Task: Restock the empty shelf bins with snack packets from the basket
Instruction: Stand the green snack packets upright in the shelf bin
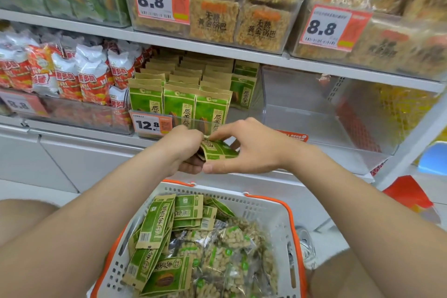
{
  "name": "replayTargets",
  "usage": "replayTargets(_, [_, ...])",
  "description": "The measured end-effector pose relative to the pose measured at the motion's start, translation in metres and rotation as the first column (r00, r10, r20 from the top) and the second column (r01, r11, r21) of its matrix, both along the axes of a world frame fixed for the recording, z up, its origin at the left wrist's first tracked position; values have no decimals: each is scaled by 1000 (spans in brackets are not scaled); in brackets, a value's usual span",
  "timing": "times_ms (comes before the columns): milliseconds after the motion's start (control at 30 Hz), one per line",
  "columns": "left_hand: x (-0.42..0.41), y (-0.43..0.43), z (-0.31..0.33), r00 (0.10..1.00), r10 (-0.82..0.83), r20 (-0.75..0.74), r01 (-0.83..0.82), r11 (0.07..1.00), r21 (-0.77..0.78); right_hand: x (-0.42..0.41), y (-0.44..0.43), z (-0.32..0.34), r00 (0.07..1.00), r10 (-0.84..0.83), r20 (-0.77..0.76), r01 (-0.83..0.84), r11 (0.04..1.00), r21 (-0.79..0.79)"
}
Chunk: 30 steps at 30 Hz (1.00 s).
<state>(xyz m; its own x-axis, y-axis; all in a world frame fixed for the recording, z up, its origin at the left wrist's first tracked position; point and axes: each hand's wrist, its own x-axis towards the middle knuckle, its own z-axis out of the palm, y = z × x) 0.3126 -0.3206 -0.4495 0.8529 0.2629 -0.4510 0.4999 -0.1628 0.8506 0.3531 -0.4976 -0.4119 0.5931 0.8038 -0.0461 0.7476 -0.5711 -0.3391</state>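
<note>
**Holding green packets [219,150] over the basket [266,203], right at the shelf**

Both hands have a small stack dead centre, just below the 12.8 price tag [151,124]. It lies flattish, long axis roughly 10 to 4 o'clock. The left hand [183,150] curls round the 9 o'clock end. The right hand [251,150] pinches it, thumb on the near edge and index finger across the top. Can't count the stack tbh.

The one basket at 6 o'clock holds more green packets plus clear-wrapped puffed snacks [232,249]. The stocked bin [183,104] at 12 shows three upright front rows. There's one empty clear bin [314,116] at 2 o'clock, and red-and-white bags [72,75] at 10.
</note>
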Motion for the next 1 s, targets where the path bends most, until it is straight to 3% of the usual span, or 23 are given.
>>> replayTargets(167, [-1,-12,3,989,137,-60,-147,956,-253,4,-4,9,998,16,68,-20,998,54])
replayTargets(300, [-1,-19,10,992,115,-47,-124,929,-349,10,-8,14,995,17,99,-27,994,102])
replayTargets(333, [-1,-20,11,996,83,-27,-87,959,-269,12,-9,15,991,-15,131,-4,990,142])
replayTargets(400, [1,-20,10,999,-11,46,6,996,93,17,-12,18,979,-114,170,80,977,197])
replayTargets(467, [4,-21,8,980,-98,171,5,880,474,22,-17,21,970,-194,145,159,962,223])
replayTargets(500, [4,-24,8,962,-129,240,-21,844,536,25,-19,22,965,-221,143,184,955,232])
replayTargets(533, [4,-28,9,944,-155,292,-23,851,525,27,-20,23,956,-248,157,208,950,234])
replayTargets(600, [6,-35,11,902,-167,398,27,942,334,27,-20,26,946,-289,150,248,937,245])
replayTargets(667, [6,-40,11,874,-129,468,80,989,124,23,-20,30,943,-334,4,315,892,324])
replayTargets(767, [8,-37,10,844,18,536,1,999,-35,19,-24,34,907,-339,-249,416,812,410])
replayTargets(900, [10,-36,13,839,150,524,-124,989,-85,22,-28,32,899,-239,-366,364,874,322])
replayTargets(1000, [10,-36,13,832,69,551,-82,997,0,21,-27,30,909,-240,-341,345,892,291])
